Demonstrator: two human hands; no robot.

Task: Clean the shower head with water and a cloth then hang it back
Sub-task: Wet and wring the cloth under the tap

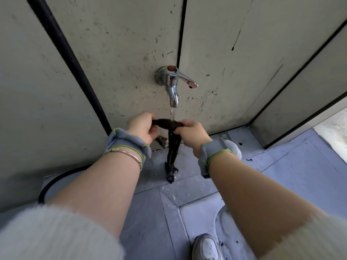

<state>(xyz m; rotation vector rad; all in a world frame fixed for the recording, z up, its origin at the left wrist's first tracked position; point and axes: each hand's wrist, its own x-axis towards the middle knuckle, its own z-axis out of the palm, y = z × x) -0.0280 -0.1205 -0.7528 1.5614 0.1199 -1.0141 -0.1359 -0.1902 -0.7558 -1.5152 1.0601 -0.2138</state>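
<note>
A dark wet cloth (171,145) is stretched between my two hands under a chrome wall tap (171,85). A thin stream of water (171,113) runs from the spout onto the cloth. My left hand (141,127) grips one end and my right hand (191,133) grips the other, close together. The rest of the cloth hangs down in a twisted tail toward the floor. The tap's lever points to the right. No shower head is in view.
A black hose (65,51) runs down the grey wall on the left and curls along the floor (47,186). The floor is wet blue-grey tile (281,166). A white shoe (207,247) stands at the bottom, another (233,147) behind my right wrist.
</note>
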